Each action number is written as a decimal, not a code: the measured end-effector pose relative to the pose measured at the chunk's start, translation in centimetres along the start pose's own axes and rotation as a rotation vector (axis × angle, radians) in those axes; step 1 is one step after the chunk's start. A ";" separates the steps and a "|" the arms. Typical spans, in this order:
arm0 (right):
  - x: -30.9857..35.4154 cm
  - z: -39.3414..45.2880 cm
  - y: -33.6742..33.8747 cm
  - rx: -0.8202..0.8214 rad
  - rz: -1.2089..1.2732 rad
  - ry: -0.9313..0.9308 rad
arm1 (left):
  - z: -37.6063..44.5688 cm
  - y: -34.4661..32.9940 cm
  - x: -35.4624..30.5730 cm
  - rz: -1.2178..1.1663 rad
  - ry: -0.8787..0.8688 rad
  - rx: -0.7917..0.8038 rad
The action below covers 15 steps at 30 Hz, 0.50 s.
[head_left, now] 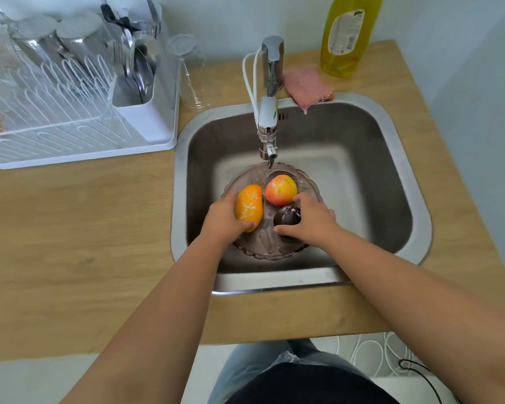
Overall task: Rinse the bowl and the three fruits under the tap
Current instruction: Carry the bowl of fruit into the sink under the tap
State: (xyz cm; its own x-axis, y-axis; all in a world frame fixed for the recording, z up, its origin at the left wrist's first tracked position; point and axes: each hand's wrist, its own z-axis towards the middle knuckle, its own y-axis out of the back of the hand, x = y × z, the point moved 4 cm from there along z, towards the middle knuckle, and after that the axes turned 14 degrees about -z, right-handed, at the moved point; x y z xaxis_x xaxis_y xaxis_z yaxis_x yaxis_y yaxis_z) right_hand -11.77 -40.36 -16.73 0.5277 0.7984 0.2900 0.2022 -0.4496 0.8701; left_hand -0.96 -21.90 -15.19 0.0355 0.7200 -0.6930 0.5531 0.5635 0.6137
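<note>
The sink [397, 158] holds the bowl [263, 246] under the tap [268, 123] — so water can reach the fruit. Left hand [222, 220] curls around the orange fruit [249, 206]; right hand [309, 221] cups the dark fruit [287, 216]. The red-yellow fruit [281, 189] sits free, nearest the spout.

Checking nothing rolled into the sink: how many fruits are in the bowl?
3, all in the bowl: orange fruit under left hand, red-yellow fruit at back, dark fruit under right hand.

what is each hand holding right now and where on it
Left hand grips the orange fruit along its left side and lower end. Right hand grips the dark fruit from its right side.
</note>
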 end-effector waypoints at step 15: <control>0.0 -0.5 -0.1 0.075 -0.012 -0.062 | 2.0 -2.2 -0.6 0.003 0.016 -0.050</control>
State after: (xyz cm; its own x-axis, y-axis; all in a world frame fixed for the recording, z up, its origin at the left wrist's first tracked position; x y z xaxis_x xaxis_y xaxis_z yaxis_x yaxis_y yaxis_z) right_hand -12.22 -40.10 -16.55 0.5741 0.7790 0.2521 0.2694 -0.4705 0.8403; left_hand -0.56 -24.38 -16.93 0.0235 0.7281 -0.6851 0.5108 0.5803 0.6343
